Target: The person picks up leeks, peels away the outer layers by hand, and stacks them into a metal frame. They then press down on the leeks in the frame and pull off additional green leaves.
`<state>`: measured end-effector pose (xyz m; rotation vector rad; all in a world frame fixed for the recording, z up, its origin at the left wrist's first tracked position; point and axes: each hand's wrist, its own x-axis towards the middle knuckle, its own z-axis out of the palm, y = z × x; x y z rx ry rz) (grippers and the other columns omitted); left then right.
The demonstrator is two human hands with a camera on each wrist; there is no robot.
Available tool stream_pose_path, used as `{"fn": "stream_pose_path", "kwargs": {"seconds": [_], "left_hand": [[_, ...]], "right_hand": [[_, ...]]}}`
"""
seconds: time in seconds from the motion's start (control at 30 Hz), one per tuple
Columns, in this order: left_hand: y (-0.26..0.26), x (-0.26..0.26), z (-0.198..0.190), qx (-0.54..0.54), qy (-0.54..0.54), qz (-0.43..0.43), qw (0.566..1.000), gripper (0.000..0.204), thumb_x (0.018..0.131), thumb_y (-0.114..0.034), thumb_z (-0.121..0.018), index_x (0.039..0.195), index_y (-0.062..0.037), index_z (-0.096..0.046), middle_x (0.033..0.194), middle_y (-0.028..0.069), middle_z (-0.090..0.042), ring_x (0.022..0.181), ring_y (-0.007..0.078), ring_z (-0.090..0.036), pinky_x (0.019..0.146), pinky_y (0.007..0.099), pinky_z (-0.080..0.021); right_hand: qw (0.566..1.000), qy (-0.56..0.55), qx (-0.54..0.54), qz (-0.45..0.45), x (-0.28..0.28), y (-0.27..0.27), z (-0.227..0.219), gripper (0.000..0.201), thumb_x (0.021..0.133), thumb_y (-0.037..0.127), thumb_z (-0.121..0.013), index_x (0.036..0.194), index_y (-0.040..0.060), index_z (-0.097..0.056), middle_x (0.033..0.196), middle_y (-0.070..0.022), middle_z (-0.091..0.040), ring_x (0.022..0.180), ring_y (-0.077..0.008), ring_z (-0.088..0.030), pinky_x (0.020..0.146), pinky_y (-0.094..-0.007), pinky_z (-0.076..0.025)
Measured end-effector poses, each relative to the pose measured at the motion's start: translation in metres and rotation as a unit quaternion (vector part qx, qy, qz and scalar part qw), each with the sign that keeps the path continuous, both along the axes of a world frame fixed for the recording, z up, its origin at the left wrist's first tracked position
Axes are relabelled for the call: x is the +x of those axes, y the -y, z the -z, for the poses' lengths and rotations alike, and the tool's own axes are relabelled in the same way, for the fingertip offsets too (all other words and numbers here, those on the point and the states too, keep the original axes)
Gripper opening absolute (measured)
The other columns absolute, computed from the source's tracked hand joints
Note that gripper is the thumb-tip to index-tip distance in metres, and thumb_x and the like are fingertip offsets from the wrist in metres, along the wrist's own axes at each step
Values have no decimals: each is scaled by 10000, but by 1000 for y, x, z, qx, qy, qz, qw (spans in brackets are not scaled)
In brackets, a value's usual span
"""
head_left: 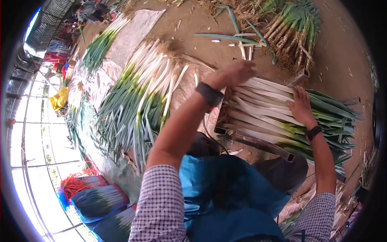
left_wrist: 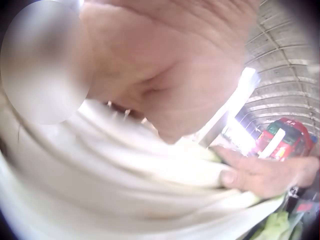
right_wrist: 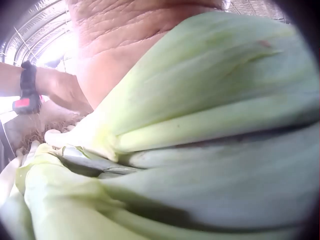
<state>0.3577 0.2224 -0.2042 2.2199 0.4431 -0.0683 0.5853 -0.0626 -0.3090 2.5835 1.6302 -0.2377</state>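
Framed leeks (head_left: pixel 260 105): laid in metal frame (head_left: pixel 262 145), no tie seen.
Loose leeks (head_left: pixel 131 94): unframed, spread on sheet (head_left: pixel 143 26).
Left hand (head_left: pixel 236 73): held near white ends; finger curl can't be told.
Right hand (head_left: pixel 301 107): laid on framed stems, fingers extended.

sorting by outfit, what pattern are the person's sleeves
Dark-and-white checks on both sleeves, shown best in the head view.

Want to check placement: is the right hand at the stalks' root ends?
No, the right hand rests where the white stalks meet the green leaves.
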Motion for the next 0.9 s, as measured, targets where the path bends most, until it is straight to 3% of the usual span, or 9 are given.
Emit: {"fn": "stream_pose_path", "kwargs": {"seconds": [0.1,0.17,0.27,0.37,0.43,0.6,0.67,0.8,0.9], "left_hand": [[-76,-128,-37,52,47,-129,989,385,1016,-208,-559,1294,57,-598,1230,147,-674,1118,218,-626,991,335,-483],[-124,-238,-18,133,14,-291,947,452,998,-302,-583,1288,45,-603,1154,148,-699,1014,216,-653,919,319,-503],[-147,-409,48,202,-111,-475,849,378,883,-333,-591,1009,-2,-724,930,235,-717,922,354,-698,850,436,-517],[-112,-523,126,-47,-119,-615,778,341,873,-267,-613,989,27,-740,813,129,-723,672,193,-697,565,333,-524],[-83,-533,145,-97,-130,-647,745,320,870,-242,-611,992,26,-738,768,84,-703,624,148,-665,497,289,-488],[-104,-496,204,102,-193,-521,825,415,820,-311,-615,1076,2,-710,906,242,-719,927,425,-688,846,487,-517],[-130,-471,217,155,-216,-505,821,518,829,-352,-619,1178,30,-637,1186,286,-657,1126,443,-619,958,489,-483],[-191,-452,269,118,-285,-505,806,623,808,-388,-637,1281,13,-570,1320,281,-587,1267,438,-533,1057,496,-413],[-171,-427,261,187,-328,-481,792,489,788,-296,-688,1189,-36,-587,1311,222,-562,1250,402,-523,1031,512,-408]], "right_hand": [[1000,2,-26,7,-1,-2,-1,702,981,362,-534,1531,9,-280,1600,-202,-260,1498,-363,-204,1233,-479,-140],[999,-1,-37,10,-3,-4,-5,701,983,350,-530,1538,11,-268,1601,-201,-256,1501,-366,-196,1236,-476,-134],[999,1,-32,11,2,-3,-1,689,990,318,-520,1545,12,-250,1599,-205,-259,1501,-372,-191,1238,-477,-129],[1000,0,-14,-9,8,0,11,666,992,296,-524,1534,8,-268,1585,-219,-282,1486,-385,-223,1226,-487,-153],[1000,1,-15,-12,13,0,12,653,990,284,-532,1525,5,-284,1572,-231,-301,1473,-396,-247,1216,-495,-174],[999,31,-25,-17,17,3,15,634,988,276,-538,1510,-1,-309,1555,-246,-320,1456,-409,-273,1200,-504,-200],[999,29,-23,-14,15,1,11,633,986,278,-541,1506,-3,-315,1552,-247,-322,1451,-411,-279,1199,-502,-204],[999,33,-16,-14,19,7,13,629,980,281,-550,1497,-2,-330,1538,-248,-339,1433,-420,-297,1193,-491,-221],[999,32,-16,-19,21,8,18,627,979,281,-551,1497,5,-333,1527,-250,-349,1424,-425,-305,1186,-485,-233]]}}
